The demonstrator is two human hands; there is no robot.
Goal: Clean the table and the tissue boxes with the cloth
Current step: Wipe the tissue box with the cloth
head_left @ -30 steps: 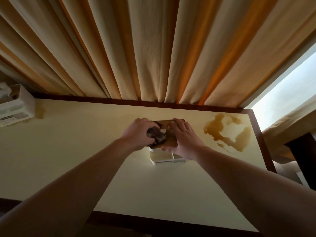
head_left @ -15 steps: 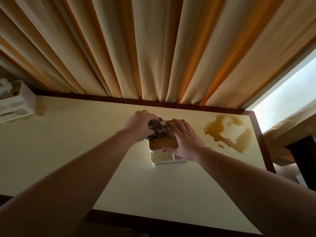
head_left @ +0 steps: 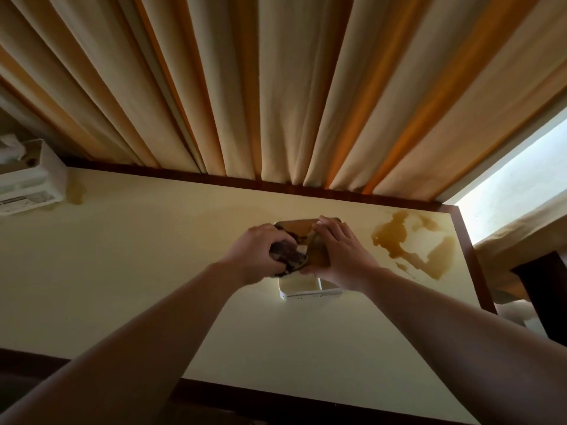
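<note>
Curtains (head_left: 276, 87) hang behind my cream counter (head_left: 138, 271) (brown spill (head_left: 411, 243) at right). My left hand (head_left: 254, 256) bunches the cloth (head_left: 288, 256) on the tissue box (head_left: 306, 289); my right hand (head_left: 340, 256) clasps its lid.

Tissue boxes: 2, one (head_left: 310, 288) mid-desk, one (head_left: 29, 179) at desk's far-left corner. Cloth (head_left: 288, 256): 1. Brown spills: 2, lg (head_left: 411, 240) nr far-right corner, sm (head_left: 76, 191) far left. Hands: 2. Desk (head_left: 122, 271): 1.

Cream and orange pleated curtain (head_left: 276, 87), bright window (head_left: 515, 182), dark furniture (head_left: 546, 289) at right
</note>
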